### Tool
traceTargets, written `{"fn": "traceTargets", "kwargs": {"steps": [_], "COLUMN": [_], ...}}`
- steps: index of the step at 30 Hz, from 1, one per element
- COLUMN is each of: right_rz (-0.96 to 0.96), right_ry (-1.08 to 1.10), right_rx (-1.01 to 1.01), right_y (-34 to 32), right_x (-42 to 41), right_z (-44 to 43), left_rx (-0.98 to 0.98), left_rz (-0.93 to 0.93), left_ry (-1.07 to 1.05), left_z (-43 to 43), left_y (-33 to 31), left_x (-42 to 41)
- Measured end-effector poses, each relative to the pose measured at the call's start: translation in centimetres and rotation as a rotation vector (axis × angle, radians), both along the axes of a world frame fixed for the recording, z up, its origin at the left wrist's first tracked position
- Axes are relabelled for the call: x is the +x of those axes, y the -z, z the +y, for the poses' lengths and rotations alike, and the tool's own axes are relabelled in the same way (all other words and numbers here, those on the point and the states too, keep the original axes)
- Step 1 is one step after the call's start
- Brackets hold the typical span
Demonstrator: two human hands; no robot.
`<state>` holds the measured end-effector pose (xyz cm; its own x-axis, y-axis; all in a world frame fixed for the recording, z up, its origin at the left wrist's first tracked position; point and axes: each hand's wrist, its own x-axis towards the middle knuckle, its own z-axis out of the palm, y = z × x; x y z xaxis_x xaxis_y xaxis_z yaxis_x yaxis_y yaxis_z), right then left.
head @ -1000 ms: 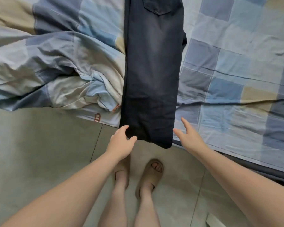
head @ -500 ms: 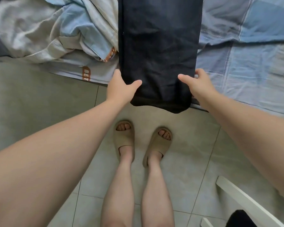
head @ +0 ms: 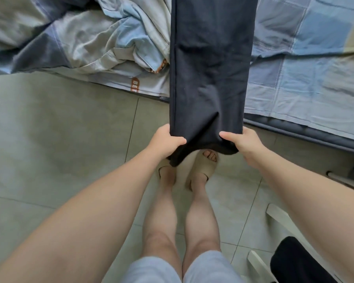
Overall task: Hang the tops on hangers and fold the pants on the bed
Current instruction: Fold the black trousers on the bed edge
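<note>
Both hands pinch the hem end of the dark pants (head: 211,68): our left hand (head: 165,142) holds the left corner, our right hand (head: 247,144) the right, thumbs on top, fingers curled beneath. The pants lie lengthwise on the bed (head: 307,82), long axis running from us straight to the far side, hem end hanging past the near edge. Neither hand is nearer; we judge the fold must carry this end far, toward the waist, which is out of view.
</note>
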<state>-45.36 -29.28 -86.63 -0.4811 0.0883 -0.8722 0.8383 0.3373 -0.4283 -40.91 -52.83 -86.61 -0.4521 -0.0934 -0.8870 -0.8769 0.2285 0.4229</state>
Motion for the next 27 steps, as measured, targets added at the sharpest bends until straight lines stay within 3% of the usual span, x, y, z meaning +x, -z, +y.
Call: {"fn": "traceTargets", "kwargs": {"steps": [7, 16, 22, 27], "right_rz": [-0.152, -0.223, -0.174, -0.129], "right_ry": [0.065, 0.145, 0.389, 0.489], "right_rx": [0.005, -0.088, -0.174, -0.208], "right_y": [-9.5, -23.3, -29.1, -31.6], "right_x": [4.9, 8.6, 10.6, 12.0], "right_z": [0.1, -1.0, -1.5, -1.6], "left_rx": [0.004, -0.216, 0.016, 0.022], "left_rz": [-0.059, -0.028, -0.066, -0.093], "left_ry": [-0.053, -0.254, -0.267, -0.152], "left_z": [0.5, 0.0, -2.8, -5.0], "left_y": [-8.1, -20.6, -26.4, -29.3], "left_x": [4.0, 5.6, 5.5, 6.0]}}
